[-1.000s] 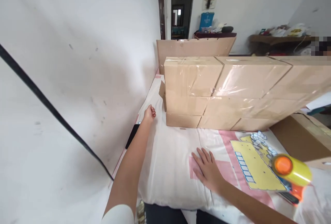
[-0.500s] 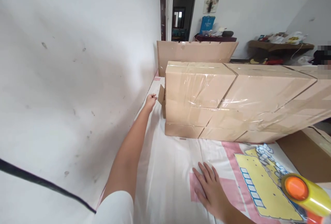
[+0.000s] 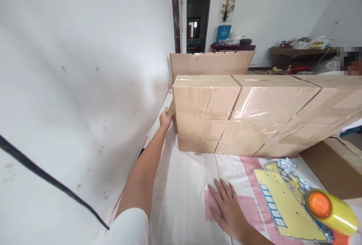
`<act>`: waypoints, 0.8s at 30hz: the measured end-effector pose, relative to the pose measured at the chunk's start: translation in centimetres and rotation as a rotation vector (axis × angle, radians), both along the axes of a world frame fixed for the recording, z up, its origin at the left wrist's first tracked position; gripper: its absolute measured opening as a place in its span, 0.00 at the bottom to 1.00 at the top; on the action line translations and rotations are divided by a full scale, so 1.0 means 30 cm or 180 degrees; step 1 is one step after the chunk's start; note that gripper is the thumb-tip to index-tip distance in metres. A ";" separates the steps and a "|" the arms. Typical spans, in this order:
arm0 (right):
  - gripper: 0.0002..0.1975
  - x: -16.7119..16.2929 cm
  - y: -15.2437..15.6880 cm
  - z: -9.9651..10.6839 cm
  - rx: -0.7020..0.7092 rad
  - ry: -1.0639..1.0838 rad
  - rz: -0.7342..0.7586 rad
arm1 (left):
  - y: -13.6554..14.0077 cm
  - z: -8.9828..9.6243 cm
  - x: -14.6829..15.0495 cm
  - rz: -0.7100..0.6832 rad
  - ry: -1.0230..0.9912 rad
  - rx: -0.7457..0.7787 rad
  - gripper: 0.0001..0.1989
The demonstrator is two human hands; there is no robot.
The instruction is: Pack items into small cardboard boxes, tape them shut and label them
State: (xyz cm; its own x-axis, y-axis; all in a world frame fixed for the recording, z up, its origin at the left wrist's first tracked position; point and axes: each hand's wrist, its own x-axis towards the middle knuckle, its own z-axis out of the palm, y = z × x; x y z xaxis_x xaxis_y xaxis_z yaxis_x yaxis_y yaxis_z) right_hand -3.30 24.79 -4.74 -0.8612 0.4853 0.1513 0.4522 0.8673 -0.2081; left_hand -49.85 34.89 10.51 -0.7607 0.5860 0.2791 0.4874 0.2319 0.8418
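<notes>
Now the left hand (image 3: 165,119) has closed on the loose cardboard flap (image 3: 170,110) at the near-left end of the long tape-wrapped brown cardboard box (image 3: 254,113), fingers curled round its edge, where half a second ago they only hovered beside it; a grip on that end of the box looks established. The right hand (image 3: 227,209) stays flat on the white bedsheet with pink and yellow print (image 3: 183,184), fingers spread, holding nothing. The box lies lengthwise across the sheet, its left end near the white wall (image 3: 85,67), so only a narrow strip of room is left there for the forearm. A second flat cardboard sheet (image 3: 210,62) stands just behind the box. Bare sheet lies between box and right hand, and a yellow tape roll with orange core (image 3: 329,209) sits at the near-right.
</notes>
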 end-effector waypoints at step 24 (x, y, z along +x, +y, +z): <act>0.51 0.011 -0.045 0.224 -0.1501 0.0984 0.1094 | -1.393 0.105 0.822 0.1451 -0.1417 0.0934 0.14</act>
State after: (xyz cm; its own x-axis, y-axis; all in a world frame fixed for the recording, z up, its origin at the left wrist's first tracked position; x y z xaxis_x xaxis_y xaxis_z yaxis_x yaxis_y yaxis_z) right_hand -2.96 23.44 1.97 -0.9298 0.2653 0.2550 0.0243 0.7357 -0.6769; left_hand -25.18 -6.90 13.65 -0.9914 0.1296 -0.0183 -0.0101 0.0637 0.9979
